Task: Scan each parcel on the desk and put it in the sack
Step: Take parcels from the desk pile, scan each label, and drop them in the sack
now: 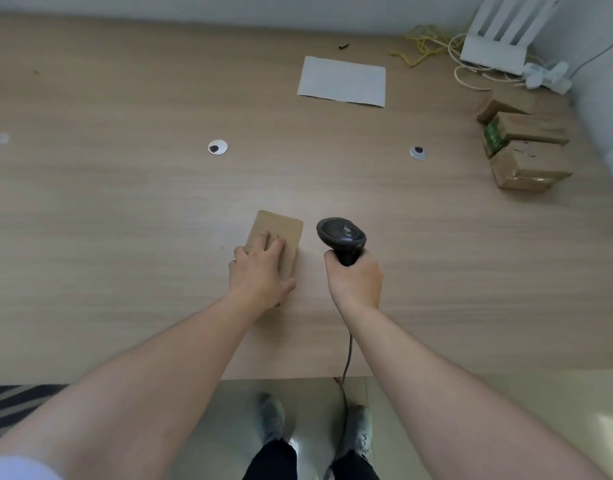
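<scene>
Wooden counter (125, 220) is carrying a cardboard parcel (280, 233) near its front edge; the left hand (258, 275) is pressing flat on it, fingers straight, while the right hand (355, 280) is gripping an upright scanner (341, 235) beside it.

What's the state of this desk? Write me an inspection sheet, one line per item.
Surface: light wood desk with three round grommet caps.
Job's things: small cardboard parcel near the front edge; three more parcels bunched at the right edge; black handheld scanner; sack nothing seen.
Clutter: white sheet of paper; small dark speck beyond it.
Grips: left hand rests flat on the small parcel; right hand holds the scanner by its handle, head raised beside the parcel.
Cables: scanner cord drops over the front edge; yellow and white cables tangled at the far right.
Surroundings: white router in the corner; tiled floor, person's shoes below.
</scene>
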Demonstrator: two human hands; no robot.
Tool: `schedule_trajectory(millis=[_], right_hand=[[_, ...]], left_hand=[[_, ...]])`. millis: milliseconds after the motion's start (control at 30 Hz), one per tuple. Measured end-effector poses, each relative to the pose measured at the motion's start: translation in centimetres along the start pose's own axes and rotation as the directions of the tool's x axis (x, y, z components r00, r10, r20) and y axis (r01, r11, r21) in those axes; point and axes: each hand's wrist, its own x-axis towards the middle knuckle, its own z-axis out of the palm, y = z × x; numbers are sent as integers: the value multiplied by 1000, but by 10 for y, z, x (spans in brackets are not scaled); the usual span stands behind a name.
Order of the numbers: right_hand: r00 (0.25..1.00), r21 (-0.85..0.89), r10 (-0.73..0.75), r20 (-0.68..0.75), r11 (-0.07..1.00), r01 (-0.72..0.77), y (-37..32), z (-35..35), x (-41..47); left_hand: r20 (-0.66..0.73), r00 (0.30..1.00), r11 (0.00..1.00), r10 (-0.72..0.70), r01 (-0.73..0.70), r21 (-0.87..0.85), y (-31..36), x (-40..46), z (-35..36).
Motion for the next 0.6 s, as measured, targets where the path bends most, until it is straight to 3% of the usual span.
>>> schedule_trajectory(millis=[400,600], right_hand=[[1000,-61,18,-16,998,-19,22,19,9],[1000,-50,4,-1,999,-4,15,9,7]], left_hand=[[-22,1000,996,22,-23,-85,-9,20,28],[-11,999,941,-46,39,-337,-29,15,7]])
